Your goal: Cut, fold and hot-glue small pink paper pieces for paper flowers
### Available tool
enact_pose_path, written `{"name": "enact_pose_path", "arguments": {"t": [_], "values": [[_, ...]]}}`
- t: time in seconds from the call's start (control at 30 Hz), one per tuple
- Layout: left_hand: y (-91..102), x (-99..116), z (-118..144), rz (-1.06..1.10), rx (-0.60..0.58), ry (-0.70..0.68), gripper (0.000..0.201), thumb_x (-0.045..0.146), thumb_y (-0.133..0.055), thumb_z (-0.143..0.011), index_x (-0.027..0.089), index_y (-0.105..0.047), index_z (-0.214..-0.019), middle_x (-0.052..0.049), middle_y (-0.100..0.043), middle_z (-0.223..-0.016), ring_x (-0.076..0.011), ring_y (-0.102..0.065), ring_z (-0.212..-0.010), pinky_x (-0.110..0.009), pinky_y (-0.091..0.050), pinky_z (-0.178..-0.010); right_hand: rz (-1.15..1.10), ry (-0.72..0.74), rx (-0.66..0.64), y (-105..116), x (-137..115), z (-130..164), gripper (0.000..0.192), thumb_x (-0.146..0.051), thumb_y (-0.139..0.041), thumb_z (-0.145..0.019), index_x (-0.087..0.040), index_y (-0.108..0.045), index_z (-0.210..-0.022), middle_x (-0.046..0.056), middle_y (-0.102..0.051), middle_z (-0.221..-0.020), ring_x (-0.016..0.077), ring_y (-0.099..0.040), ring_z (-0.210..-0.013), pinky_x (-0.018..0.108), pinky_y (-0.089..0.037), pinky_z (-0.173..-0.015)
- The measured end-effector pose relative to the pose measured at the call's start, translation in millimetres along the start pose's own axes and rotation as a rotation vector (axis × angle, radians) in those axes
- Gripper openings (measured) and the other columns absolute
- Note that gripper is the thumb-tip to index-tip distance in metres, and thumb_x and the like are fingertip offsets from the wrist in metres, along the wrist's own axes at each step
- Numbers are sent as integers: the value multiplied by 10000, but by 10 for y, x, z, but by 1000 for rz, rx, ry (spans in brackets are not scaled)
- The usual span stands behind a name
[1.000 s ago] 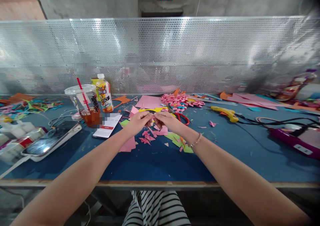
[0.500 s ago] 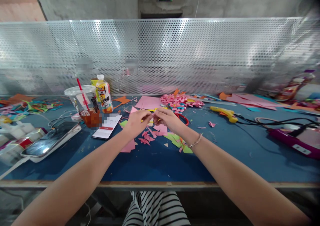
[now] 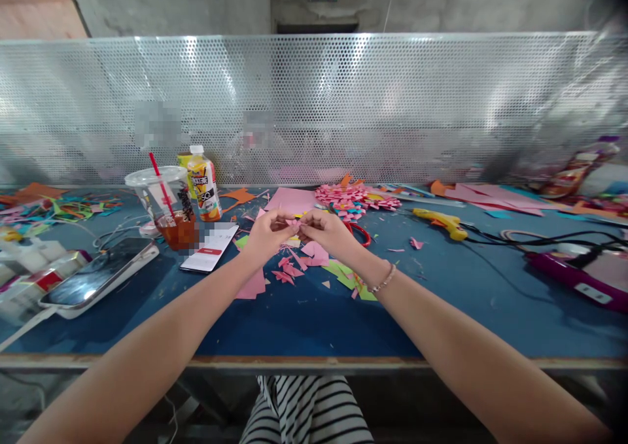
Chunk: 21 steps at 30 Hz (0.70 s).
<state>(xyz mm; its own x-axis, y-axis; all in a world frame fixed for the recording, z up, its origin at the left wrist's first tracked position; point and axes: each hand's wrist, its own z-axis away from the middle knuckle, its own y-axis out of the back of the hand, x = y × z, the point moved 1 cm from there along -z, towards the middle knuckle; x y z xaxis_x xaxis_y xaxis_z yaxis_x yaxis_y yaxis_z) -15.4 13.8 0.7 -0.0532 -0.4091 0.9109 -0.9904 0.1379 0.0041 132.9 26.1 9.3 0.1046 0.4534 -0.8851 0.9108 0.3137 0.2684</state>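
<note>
Between the fingertips of both hands is a small piece of pink paper (image 3: 296,223), held a little above the table. My left hand (image 3: 267,233) pinches it from the left; my right hand (image 3: 326,233), with a bracelet at the wrist, pinches it from the right. The fingers hide most of its shape. Below lie folded pink paper pieces (image 3: 287,271), a pink square (image 3: 315,253) and yellow-green paper (image 3: 343,275). Behind my right hand show the red handles of what look like scissors (image 3: 362,233). A pile of folded pink paper pieces (image 3: 350,199) lies beyond.
Left stand a lidded cup with a straw (image 3: 169,215) and a bottle (image 3: 203,186), near a phone (image 3: 210,248) and a charging phone (image 3: 101,277). A yellow glue gun (image 3: 441,223) and a purple power strip (image 3: 579,280) lie right. A perforated metal panel (image 3: 417,104) closes the back.
My fingers have shifted around the pink paper. The left hand has turned slightly, its fingers now more spread along the top, and more of the paper shows between the fingertips.
</note>
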Motion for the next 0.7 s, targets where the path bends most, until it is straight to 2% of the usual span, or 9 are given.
{"name": "enact_pose_path", "arguments": {"t": [0.2,0.3,0.43,0.7], "values": [[-24,18,15,351,-43,161,189,139,-710,-563,120,-569,-687,9,-604,-668,-107,-601,-668,-313,-493,-752,42,53,-7,-31,-42,29,126,-205,-547,-731,-180,-480,-835,-29,-559,-607,104,-574,-555,260,-493,-572],[-30,36,17,411,-37,270,153,84,-687,-579,117,-573,-675,1,-611,-634,-98,-606,-631,-269,-501,-705,103,95,-18,-27,-53,41,138,-223,-530,-749,-174,-488,-871,-31,-534,-601,101,-543,-541,253,-465,-548],[-26,64,19,463,-36,438,129,20,-623,-625,123,-562,-674,-21,-629,-631,-106,-622,-622,-255,-511,-673,238,197,17,-13,-81,51,124,-233,-539,-750,-168,-549,-856,4,-551,-699,106,-527,-621,241,-434,-568],[-10,59,27,527,-52,447,106,21,-591,-664,124,-565,-661,-23,-633,-643,-102,-623,-632,-261,-510,-727,297,213,42,-19,-171,87,110,-218,-520,-755,-169,-600,-814,42,-608,-787,130,-557,-707,256,-461,-632]]}}
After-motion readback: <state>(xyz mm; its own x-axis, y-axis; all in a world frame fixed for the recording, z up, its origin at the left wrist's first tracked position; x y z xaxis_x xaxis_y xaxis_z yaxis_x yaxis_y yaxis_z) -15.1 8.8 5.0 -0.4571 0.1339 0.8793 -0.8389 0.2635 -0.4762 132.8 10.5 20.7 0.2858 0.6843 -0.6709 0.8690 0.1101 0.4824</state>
